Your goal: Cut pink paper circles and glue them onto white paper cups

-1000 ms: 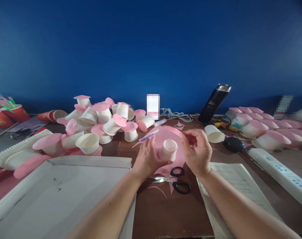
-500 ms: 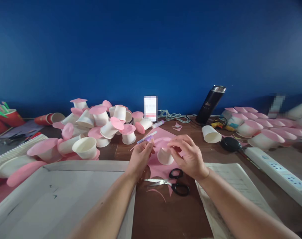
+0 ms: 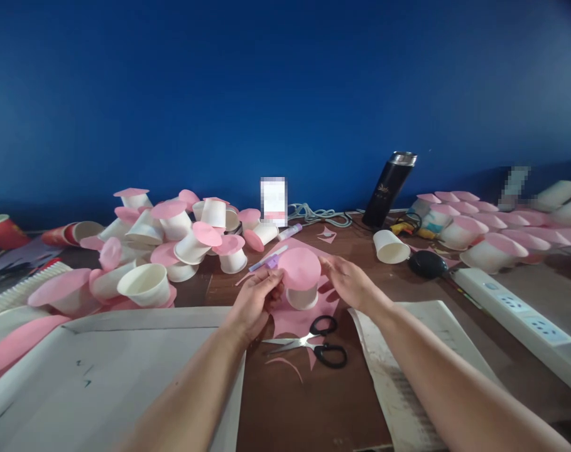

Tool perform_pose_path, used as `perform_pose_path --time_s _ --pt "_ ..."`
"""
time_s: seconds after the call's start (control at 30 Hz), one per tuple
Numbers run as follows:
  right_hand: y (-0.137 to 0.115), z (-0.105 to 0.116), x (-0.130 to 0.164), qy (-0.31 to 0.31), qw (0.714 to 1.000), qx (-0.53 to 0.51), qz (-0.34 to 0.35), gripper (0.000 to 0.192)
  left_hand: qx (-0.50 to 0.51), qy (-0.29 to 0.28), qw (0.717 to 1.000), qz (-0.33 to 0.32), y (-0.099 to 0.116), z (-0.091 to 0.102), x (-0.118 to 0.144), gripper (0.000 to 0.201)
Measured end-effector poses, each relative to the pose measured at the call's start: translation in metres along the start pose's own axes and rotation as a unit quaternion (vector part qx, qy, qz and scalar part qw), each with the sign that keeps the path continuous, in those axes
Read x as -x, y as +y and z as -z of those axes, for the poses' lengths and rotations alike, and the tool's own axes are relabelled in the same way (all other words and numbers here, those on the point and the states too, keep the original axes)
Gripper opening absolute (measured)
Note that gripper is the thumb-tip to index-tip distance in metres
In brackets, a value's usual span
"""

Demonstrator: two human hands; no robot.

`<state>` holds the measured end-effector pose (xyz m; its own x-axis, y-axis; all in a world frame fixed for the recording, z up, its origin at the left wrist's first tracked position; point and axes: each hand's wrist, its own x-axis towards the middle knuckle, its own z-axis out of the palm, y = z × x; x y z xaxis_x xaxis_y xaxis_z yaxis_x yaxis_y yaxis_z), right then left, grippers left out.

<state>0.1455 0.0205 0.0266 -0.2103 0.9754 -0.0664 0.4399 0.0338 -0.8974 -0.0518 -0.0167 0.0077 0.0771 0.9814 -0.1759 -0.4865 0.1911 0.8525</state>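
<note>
— So, what's held?
— One white cup (image 3: 303, 295) capped by one pink disc (image 3: 299, 268), left hand (image 3: 255, 297) and right hand (image 3: 345, 281) gripping it above one pair of scissors (image 3: 313, 342).

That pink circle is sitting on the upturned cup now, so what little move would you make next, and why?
Probably press the pink circle flat onto the white cup. The left hand and right hand sit on either side of it, fingertips at its edge, and the disc looks slightly tilted on the cup's upturned base. The many finished cups nearby carry pink discs too.
</note>
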Motion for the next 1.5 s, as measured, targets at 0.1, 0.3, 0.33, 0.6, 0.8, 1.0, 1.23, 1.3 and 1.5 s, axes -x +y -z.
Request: perform_pose_path --time_s 0.1,0.3,0.33,0.6,0.8,1.0,1.23,1.3,1.5 --pt "0.002 -0.01 -0.001 -0.041 0.999 -0.024 -0.002 0.036 -0.021 0.008 1.0 0.008 0.0 0.001 0.0 0.028" --pt "0.0 -0.014 0.0 0.0 0.998 -0.06 -0.011 0.035 -0.036 0.04 0.999 -0.003 0.003 0.005 -0.003 0.027" --pt "-0.001 -0.013 0.0 0.009 0.997 -0.074 -0.017 0.036 -0.041 0.043 0.998 -0.006 0.004 0.005 -0.003 0.027" --pt "-0.003 -0.013 -0.001 0.011 0.989 -0.149 -0.026 0.047 -0.066 0.044 0.997 -0.001 0.002 0.005 -0.004 0.029" --pt "-0.004 -0.013 -0.001 -0.015 0.987 -0.154 -0.044 0.049 -0.1 0.05 0.994 -0.001 0.0 0.005 -0.004 0.029" --pt "-0.004 -0.013 0.0 -0.035 0.984 -0.168 -0.053 0.044 -0.107 0.053 0.993 0.001 -0.002 0.004 -0.005 0.031" --pt "-0.003 -0.014 -0.001 -0.032 0.984 -0.171 -0.04 0.044 -0.108 0.043 0.993 -0.002 -0.002 0.003 -0.003 0.034" --pt "-0.002 -0.014 0.0 -0.034 0.983 -0.177 -0.036 0.044 -0.116 0.034 0.993 -0.006 -0.001 0.003 -0.002 0.034" --pt "0.001 -0.017 0.0 -0.043 0.976 -0.205 -0.058 0.043 -0.115 0.039 0.993 -0.007 0.0 0.004 -0.002 0.032"
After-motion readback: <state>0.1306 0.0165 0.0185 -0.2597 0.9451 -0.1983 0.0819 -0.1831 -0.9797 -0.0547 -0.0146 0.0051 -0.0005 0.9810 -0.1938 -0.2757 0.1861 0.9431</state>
